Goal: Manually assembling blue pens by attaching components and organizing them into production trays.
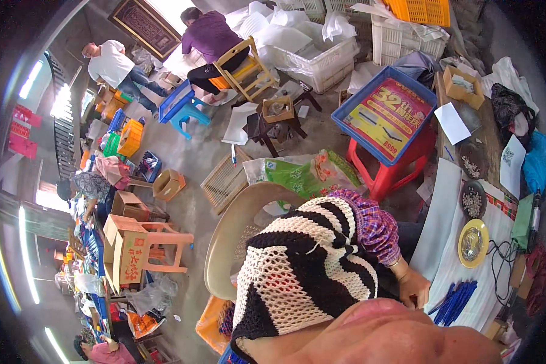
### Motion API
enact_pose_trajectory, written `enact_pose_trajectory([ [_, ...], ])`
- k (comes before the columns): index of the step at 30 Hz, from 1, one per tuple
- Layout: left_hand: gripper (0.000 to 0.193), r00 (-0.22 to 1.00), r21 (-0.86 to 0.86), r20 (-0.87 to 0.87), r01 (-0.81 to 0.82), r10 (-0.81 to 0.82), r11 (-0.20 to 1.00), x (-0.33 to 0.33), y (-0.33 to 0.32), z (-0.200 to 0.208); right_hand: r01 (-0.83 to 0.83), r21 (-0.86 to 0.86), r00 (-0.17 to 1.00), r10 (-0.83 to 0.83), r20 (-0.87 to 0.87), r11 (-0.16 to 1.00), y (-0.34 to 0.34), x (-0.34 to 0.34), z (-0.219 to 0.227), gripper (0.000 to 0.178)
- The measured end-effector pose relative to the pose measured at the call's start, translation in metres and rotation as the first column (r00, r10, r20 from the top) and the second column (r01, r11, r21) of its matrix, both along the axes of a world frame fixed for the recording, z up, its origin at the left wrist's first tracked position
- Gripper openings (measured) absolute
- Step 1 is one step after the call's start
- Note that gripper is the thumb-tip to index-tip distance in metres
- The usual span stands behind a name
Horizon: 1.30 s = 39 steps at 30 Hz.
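Note:
My left hand [414, 290], in a purple plaid sleeve [373, 227] and with a bracelet at the wrist, is at the near edge of the worktable [440, 239]. Its fingers are curled together, and what they hold, if anything, is hidden. Just beside it lies a bunch of slim dark-blue pen-like sticks [454, 303] on the white table covering. Beyond them stands a round yellow dish [473, 242] with small shiny pieces. Two dark dishes hold small pale pieces: one dish [472, 200] is nearer, the other [472, 161] farther off. My right hand is not in view.
A black cable [502, 267] and a green box-shaped thing [522, 219] lie along the table's far side. A blue tray [387, 115] sits on a red stool [373, 167]. White crates [324, 60], cartons [124, 252] and a pink stool [170, 246] stand around; several people are farther off.

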<state>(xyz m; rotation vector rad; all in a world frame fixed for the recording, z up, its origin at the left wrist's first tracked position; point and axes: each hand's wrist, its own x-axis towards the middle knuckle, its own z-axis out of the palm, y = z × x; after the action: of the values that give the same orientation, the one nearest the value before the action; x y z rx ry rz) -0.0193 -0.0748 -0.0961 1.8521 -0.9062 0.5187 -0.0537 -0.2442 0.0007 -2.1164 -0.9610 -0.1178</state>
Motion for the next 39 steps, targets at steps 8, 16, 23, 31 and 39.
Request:
enact_pose_trajectory([
  [8, 0.011, 0.995, -0.176, -0.083, 0.04, -0.055, 0.984, -0.012, 0.001, 0.017, -0.167, 0.223, 0.986, 0.158, 0.057, 0.961, 0.072, -0.016, 0.027, 0.024],
  [16, 0.012, 0.998, -0.104, 0.006, 0.059, -0.059, 0.993, 0.0, 0.001, 0.003, -0.503, 0.2, 0.861, 0.466, 0.205, 0.841, 0.14, -0.031, 0.014, 0.036],
  [23, 0.022, 0.998, -0.133, -0.021, 0.048, -0.051, 0.99, -0.003, 0.003, 0.003, -0.755, 0.148, 0.649, 0.693, 0.314, 0.639, 0.193, -0.033, -0.04, 0.048],
  [31, 0.023, 0.995, -0.142, -0.069, 0.062, -0.073, 0.988, -0.003, 0.003, 0.002, -0.862, 0.096, 0.494, 0.786, 0.372, 0.497, 0.219, -0.032, -0.106, 0.055],
  [39, 0.026, 0.998, -0.112, -0.048, 0.045, -0.051, 0.993, 0.001, -0.003, -0.004, -0.906, 0.278, 0.391, 0.884, 0.258, 0.319, 0.219, -0.012, -0.167, 0.041],
])
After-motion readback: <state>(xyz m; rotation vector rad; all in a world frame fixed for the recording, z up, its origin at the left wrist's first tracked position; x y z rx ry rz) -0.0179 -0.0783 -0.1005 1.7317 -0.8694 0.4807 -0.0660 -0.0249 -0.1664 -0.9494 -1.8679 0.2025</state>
